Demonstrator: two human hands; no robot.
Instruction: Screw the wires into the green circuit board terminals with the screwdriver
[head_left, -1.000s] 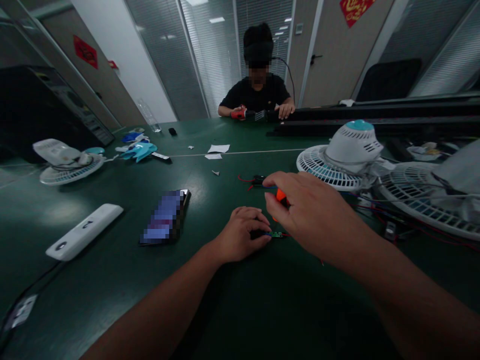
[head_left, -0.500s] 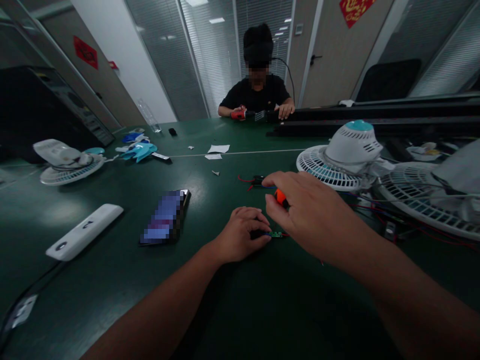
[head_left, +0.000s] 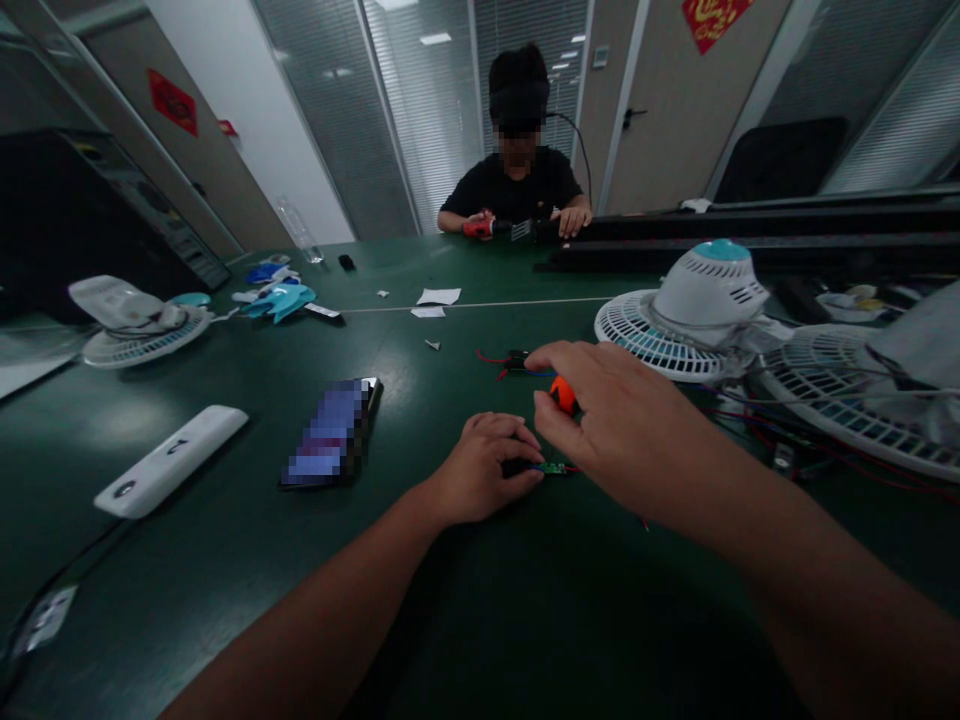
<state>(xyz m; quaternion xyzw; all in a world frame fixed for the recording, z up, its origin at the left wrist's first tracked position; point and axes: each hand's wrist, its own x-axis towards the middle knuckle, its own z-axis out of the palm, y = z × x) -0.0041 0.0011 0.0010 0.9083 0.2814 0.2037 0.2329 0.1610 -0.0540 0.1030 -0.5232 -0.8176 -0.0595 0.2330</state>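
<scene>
My left hand rests on the green table with its fingers curled, pressing down on a small green circuit board. My right hand hovers just right of it, thumb and fingers closed round an orange-handled tool; the tool's tip is hidden behind the hand. A small dark part with red wires lies just beyond the right hand.
A phone and a white remote-like bar lie to the left. White fan parts with wires crowd the right; another fan sits far left. Paper scraps lie mid-table. A person works at the far end.
My right hand has shifted slightly up and back with the orange tool. The left hand has stayed on the circuit board.
</scene>
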